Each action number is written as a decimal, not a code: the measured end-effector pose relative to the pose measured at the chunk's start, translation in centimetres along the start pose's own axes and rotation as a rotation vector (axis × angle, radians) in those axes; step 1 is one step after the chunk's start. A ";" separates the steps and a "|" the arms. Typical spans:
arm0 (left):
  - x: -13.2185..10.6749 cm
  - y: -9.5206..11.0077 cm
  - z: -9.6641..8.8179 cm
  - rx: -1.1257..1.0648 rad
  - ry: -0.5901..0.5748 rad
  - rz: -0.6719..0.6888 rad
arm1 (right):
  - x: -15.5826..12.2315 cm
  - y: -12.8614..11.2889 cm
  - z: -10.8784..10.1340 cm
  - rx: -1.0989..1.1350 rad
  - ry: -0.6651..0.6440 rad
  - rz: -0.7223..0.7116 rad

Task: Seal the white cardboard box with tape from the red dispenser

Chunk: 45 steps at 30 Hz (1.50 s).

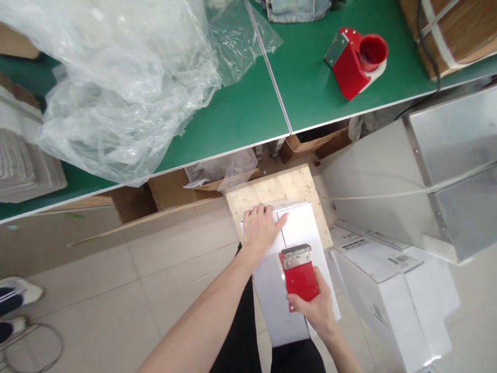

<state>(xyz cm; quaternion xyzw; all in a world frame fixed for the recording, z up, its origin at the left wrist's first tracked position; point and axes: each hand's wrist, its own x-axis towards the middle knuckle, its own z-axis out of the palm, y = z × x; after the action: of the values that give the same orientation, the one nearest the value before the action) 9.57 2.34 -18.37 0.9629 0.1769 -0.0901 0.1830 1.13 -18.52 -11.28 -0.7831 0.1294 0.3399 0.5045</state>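
- Dispenser [298, 273]: red tape gun with a toothed metal blade plate, lying on the white carton [279, 311]; long axis follows the carton's centre seam, blade end pointing away from the person.
- Carton: smooth white cardboard, rectangular, resting on a pale wooden board [272, 189].
- Right hand [316, 310]: closed around the dispenser's rear.
- Left hand [262, 228]: open, palm flat, pressing the carton's far flaps beyond the dispenser.

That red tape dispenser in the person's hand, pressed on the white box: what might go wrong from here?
The red tape dispenser in the right hand has a metal cutting edge facing the left hand, which lies flat on the white box just ahead; a quick push could nick the fingers. The box overhangs the small wooden board under it, so pressure may tip it. Tape might also wander off the flap seam.
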 end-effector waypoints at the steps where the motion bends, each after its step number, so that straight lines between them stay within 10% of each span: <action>1: 0.0 -0.1 0.1 -0.008 -0.005 -0.001 | -0.1 0.5 0.0 0.010 -0.022 0.011; 9: -1.1 -1.5 -3.5 -0.508 -0.026 -0.036 | -0.2 0.5 0.1 0.040 -0.048 0.068; 13: -2.9 -1.7 -8.1 -0.834 -0.626 -0.029 | -0.2 -0.1 0.4 -0.008 -0.028 0.063; 16: -3.3 -1.5 -9.8 -0.860 -0.802 -0.032 | -0.3 -0.5 0.6 -0.023 -0.016 0.072; 35: -0.5 -1.8 -7.8 -0.795 -0.917 -0.012 | -0.1 -1.2 0.1 0.039 -0.098 0.128; 45: 2.4 -1.9 -11.4 -0.483 -0.391 0.281 | -0.7 -5.7 -1.2 -0.237 -0.130 0.148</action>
<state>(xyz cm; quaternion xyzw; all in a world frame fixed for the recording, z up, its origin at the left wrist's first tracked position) 12.34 9.11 -9.05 0.8711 0.0202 -0.2025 0.4470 4.21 -17.03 -6.50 -0.8018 0.1128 0.4390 0.3895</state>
